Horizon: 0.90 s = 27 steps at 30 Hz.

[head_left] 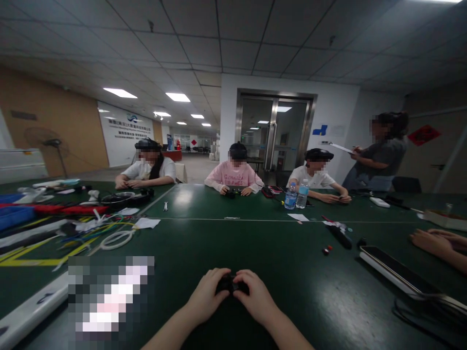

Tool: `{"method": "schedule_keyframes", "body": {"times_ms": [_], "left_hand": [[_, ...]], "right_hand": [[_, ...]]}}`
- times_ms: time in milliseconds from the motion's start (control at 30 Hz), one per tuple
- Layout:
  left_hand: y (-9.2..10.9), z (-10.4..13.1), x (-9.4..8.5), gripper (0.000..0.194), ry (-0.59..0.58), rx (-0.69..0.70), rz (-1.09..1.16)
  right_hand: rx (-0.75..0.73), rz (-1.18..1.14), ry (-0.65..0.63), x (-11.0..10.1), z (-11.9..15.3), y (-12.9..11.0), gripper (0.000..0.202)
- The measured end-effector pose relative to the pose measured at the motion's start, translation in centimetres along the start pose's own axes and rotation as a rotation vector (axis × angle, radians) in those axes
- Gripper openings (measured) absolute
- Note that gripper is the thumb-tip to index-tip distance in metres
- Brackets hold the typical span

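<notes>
A small black object [231, 287] is held between my two hands, low in the middle of the head view, just above the green table [189, 243]. My left hand [207, 293] has its thumb and fingers closed round the object's left side. On the right side, my right hand [256, 293] grips it in the same way. The two hands are close together, with the fingertips near each other at the top. Part of the object is hidden by my fingers, and its details are too dark to make out.
Cables [116, 239] and tools lie at the left, near a white bar [36, 306]. A phone on a white box [397, 272] is at the right. Water bottles [291, 196] stand farther back. Several people sit round the table; another person's hands [436, 243] rest at the right edge.
</notes>
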State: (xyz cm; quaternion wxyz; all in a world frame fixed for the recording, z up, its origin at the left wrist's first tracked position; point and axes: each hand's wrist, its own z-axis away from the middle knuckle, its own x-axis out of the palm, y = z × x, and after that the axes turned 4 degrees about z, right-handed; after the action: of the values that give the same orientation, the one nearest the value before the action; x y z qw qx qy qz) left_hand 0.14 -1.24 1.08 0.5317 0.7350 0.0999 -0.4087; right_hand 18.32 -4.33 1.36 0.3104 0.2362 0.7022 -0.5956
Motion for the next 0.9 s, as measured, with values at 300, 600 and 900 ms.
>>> {"method": "schedule_keyframes", "body": {"times_ms": [300,600,900], "left_hand": [[-0.9,-0.1,0.2,0.045,0.009,0.02,0.002],[-0.5,0.1,-0.1,0.044,0.0,0.003,0.017],[-0.3,0.0,-0.1,0.046,-0.006,-0.008,-0.008]], "right_hand": [[0.024,-0.017,0.017,-0.6,0.4,-0.7,0.02],[0.125,-0.067,0.08,-0.9,0.1,0.8,0.031],[0.138,-0.041,0.257,-1.8,-0.1,1.8,0.036]]}}
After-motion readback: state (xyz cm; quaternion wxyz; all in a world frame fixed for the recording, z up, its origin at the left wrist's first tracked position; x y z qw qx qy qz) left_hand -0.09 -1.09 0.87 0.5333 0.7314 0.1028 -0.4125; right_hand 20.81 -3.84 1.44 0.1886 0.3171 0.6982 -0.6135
